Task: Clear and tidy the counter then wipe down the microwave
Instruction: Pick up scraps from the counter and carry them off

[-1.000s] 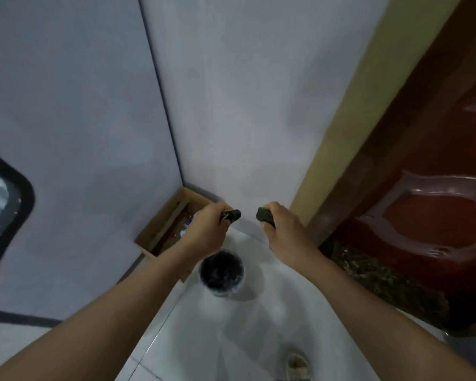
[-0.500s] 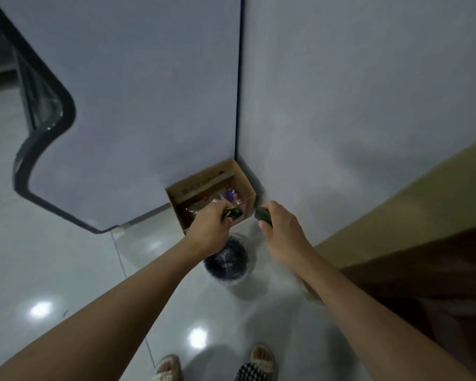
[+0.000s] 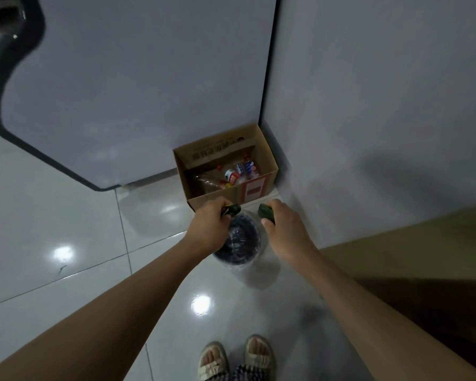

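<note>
Far left, around 10 o'clock, a big white panel [image 3: 138, 86] with a thick black rounded edge hangs over the glossy tile floor [image 3: 52, 215], which is throwing back a few ceiling-light glares.

Moving toward the middle: the left hand [image 3: 208, 225] is clenched around a small dark green piece [image 3: 232, 209], with the end of it poking out toward 1 o'clock. Can't tell what the piece actually is, too small and dark.

Right under and between both hands sits a small round bin [image 3: 241, 243] with a dark liner, on the floor. At 12 o'clock from it, tucked into the wall corner, there's an open cardboard box [image 3: 259, 188] with some plastic bottles [image 3: 238, 171] and wrappers lying in it. The box looks to be just touching or just behind the bin's far rim, hard to say which.

The right hand [image 3: 283, 225] also has a tight grip on a second green piece [image 3: 265, 211], held just beside the bin's rim at about 2 o'clock from it. The two pieces are near each other but apart.

Down at 6 o'clock, two feet in sandals [image 3: 235, 358]. Far right, a tan and dark brown surface [image 3: 423, 257] runs along the grey wall [image 3: 382, 105].
</note>
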`<state>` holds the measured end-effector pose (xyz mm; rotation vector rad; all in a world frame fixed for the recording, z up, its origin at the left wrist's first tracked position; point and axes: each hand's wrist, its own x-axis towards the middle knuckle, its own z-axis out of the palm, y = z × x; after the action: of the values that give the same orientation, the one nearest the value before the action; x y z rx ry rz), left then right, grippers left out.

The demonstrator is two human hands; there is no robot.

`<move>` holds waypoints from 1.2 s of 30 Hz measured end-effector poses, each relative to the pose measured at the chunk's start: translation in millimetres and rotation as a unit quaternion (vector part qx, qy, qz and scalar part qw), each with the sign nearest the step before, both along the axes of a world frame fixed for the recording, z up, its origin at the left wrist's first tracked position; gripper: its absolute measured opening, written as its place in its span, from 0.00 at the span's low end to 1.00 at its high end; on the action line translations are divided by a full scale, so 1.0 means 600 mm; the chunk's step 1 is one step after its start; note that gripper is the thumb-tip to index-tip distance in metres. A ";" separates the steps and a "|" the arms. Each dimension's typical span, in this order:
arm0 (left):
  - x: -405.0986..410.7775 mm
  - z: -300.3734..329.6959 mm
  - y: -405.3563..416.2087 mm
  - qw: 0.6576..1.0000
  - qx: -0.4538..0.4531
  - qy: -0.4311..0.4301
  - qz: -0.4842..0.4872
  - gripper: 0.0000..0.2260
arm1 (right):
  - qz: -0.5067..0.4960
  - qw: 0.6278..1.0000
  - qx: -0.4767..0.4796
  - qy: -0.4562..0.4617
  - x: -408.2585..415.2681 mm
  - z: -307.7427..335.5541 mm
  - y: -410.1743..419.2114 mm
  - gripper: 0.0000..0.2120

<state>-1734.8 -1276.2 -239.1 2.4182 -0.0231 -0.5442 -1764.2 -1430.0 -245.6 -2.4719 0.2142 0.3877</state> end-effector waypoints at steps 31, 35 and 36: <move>0.049 -0.722 0.040 0.999 0.035 -0.026 0.007 0.13 | 0.058 0.998 -0.027 -0.003 0.064 -0.716 0.069 0.14; 0.046 -0.724 0.044 0.999 0.043 -0.005 -0.031 0.23 | 0.106 0.993 -0.036 0.041 0.055 -0.723 0.063 0.28; 0.045 -0.720 0.045 0.998 0.045 -0.003 -0.040 0.25 | 0.112 0.992 -0.041 0.045 0.053 -0.719 0.061 0.31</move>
<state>-1707.6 -1249.3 -671.4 2.5159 -0.1005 -0.5854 -1732.3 -1393.2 -676.9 -2.5691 -0.0122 0.5976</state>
